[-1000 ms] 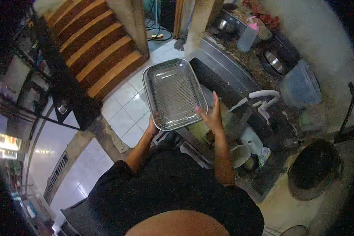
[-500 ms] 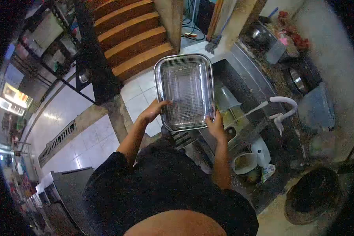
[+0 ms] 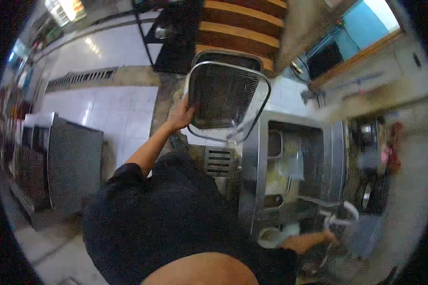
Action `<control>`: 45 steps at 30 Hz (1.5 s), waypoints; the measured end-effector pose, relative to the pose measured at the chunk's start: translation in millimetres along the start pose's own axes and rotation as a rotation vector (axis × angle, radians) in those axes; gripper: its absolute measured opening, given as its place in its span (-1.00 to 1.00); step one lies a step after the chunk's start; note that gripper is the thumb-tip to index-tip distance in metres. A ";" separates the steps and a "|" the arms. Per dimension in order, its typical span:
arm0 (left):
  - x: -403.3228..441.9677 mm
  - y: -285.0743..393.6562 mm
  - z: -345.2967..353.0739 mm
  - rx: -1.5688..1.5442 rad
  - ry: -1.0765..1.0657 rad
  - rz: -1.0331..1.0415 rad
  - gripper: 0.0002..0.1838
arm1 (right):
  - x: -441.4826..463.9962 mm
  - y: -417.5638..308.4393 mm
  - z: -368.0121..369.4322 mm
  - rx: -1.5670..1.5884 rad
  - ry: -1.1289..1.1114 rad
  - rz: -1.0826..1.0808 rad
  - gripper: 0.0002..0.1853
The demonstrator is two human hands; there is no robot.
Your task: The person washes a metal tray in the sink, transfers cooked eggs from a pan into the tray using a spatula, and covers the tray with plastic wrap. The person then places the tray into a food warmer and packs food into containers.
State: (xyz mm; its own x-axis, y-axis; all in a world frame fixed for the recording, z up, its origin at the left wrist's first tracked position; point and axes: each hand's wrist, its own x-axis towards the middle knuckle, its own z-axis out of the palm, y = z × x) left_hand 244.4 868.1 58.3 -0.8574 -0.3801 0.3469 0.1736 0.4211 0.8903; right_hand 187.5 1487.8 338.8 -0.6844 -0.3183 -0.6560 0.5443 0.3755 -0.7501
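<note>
Head view showed the mesh basket (image 3: pixel 223 90) at upper centre of the frame, with a rimmed container (image 3: pixel 226 55) just behind. The left hand (image 3: pixel 181 115) pinched the basket's left side. At lower right, the right hand (image 3: pixel 324 238) was near the white tap (image 3: pixel 352 210), too blurred to tell its finger state. The sink (image 3: pixel 262 156) lay right of centre.

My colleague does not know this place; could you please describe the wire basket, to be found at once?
Find the staircase at the picture's top. Just below, the left hand grips the wire basket by its side. See-through wires set it apart from the solid sink at lower right.
</note>
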 end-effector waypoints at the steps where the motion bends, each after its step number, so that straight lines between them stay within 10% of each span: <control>1: 3.1 -12.3 -21.7 0.157 0.039 0.037 -0.46 | 6.3 -13.8 0.1 0.286 -0.004 0.201 -0.43; 3: 11.7 -27.0 -59.6 0.332 0.112 0.046 -0.42 | 18.5 -29.1 12.7 0.866 -0.039 0.615 -0.51; 9: 72.1 -55.3 -200.6 0.751 0.096 0.626 -0.43 | 245.8 18.2 208.6 -0.338 0.367 -0.436 -0.35; 20: 134.6 -77.3 -409.9 1.272 0.153 0.997 -0.44 | 514.6 -4.2 556.3 -0.737 -0.066 -1.008 -0.04; 24: 141.7 -113.3 -458.7 0.926 0.266 0.892 -0.64 | 539.2 -98.3 671.9 -1.018 -0.337 -0.979 0.09; 28: 151.7 -171.5 -474.8 -0.232 0.198 0.055 -0.64 | 588.2 -209.7 768.6 -0.960 -0.496 -1.087 -0.14; 30: 161.4 -226.2 -485.0 -0.098 0.476 0.606 -0.59 | 604.5 -251.9 831.6 -0.896 -0.535 -1.153 -0.26; 33: 149.1 -263.8 -523.0 -0.125 0.751 0.031 -0.55 | 636.9 -277.5 941.4 -0.805 -0.632 -1.262 -0.43; 40: 85.7 -277.7 -670.5 0.851 1.090 -0.373 -0.66 | 614.1 -343.6 1219.1 -0.301 -1.198 -1.768 -0.68; 43: 98.9 -258.0 -743.7 -0.040 1.397 -0.162 -0.75 | 613.2 -373.4 1318.5 -0.198 -1.327 -2.076 -0.75; 45: 110.4 -287.7 -783.7 0.147 1.680 -0.039 -0.79 | 615.7 -391.1 1388.5 0.010 -1.398 -2.156 -0.78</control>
State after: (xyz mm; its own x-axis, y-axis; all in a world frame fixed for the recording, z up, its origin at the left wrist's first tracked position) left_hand 479.5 59.6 71.7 0.5854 -0.7445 0.3209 0.0400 0.4219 0.9058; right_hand 226.8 -63.7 112.1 0.4663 -0.1555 0.8709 -0.0610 -0.9877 -0.1437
